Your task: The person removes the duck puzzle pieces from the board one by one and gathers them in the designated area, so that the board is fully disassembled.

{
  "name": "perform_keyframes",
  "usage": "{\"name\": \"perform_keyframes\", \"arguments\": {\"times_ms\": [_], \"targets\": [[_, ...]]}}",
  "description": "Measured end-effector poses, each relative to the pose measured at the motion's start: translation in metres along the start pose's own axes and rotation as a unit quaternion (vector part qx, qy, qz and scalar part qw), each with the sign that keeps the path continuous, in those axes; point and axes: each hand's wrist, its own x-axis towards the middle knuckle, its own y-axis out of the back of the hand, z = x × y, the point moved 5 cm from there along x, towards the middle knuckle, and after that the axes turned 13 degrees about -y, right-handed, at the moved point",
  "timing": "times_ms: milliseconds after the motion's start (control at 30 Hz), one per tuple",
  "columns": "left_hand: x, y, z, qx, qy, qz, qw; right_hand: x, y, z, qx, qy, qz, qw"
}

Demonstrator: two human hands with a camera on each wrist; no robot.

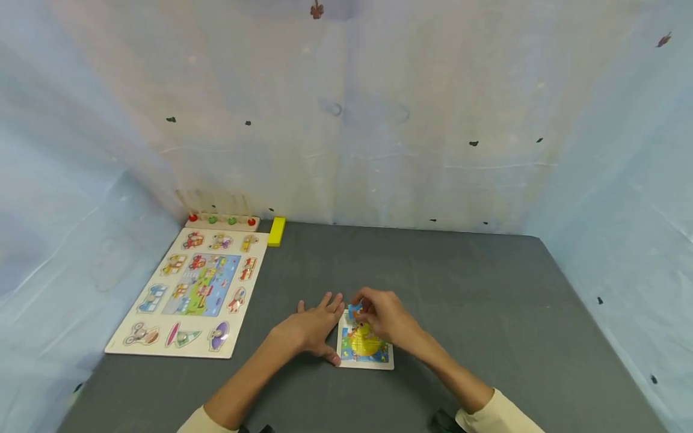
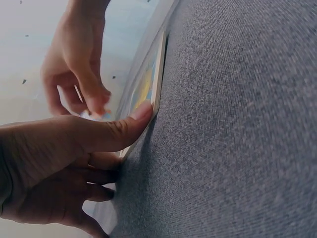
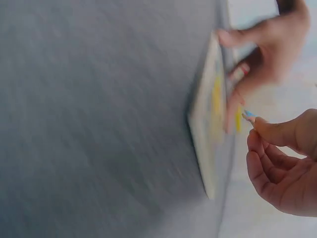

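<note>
A small puzzle board (image 1: pixel 366 364) with a yellow figure on a blue picture lies flat in front of me. My right hand (image 1: pixel 387 317) pinches a blue puzzle piece (image 1: pixel 354 311) between thumb and finger, above the board's upper left part; the right wrist view shows the piece (image 3: pixel 248 116) edge-on, clear of the board. Fingers spread, my left hand (image 1: pixel 313 329) rests along the board's left side. Its thumb (image 2: pixel 143 110) touches the board's edge in the left wrist view, and the other fingers reach past the side onto the table.
A large wooden puzzle board (image 1: pixel 227 337) with vehicle and toy pictures lies to the left on the grey table (image 1: pixel 460 288). Behind it stand a rack with pegs and red and green beads (image 1: pixel 222 221) and a yellow block (image 1: pixel 277 231). Pale sheets (image 1: pixel 346 150) enclose the table.
</note>
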Motion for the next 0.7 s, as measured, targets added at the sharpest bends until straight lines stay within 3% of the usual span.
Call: {"name": "perform_keyframes", "arguments": {"times_ms": [133, 300, 500, 700], "targets": [[0.002, 0.0, 0.001, 0.004, 0.003, -0.001, 1.0, -0.003, 0.032, 0.02, 0.007, -0.049, 0.031, 0.998], [0.002, -0.002, 0.001, 0.006, 0.005, 0.001, 1.0, -0.006, 0.059, 0.056, 0.032, -0.127, 0.022, 0.991], [-0.001, -0.001, 0.0, 0.005, 0.01, 0.006, 0.9999, -0.006, 0.062, 0.087, 0.038, -0.148, -0.01, 0.988], [0.001, 0.002, 0.003, 0.003, 0.002, 0.006, 1.0, -0.008, 0.058, 0.101, 0.007, -0.152, 0.001, 0.988]]}}
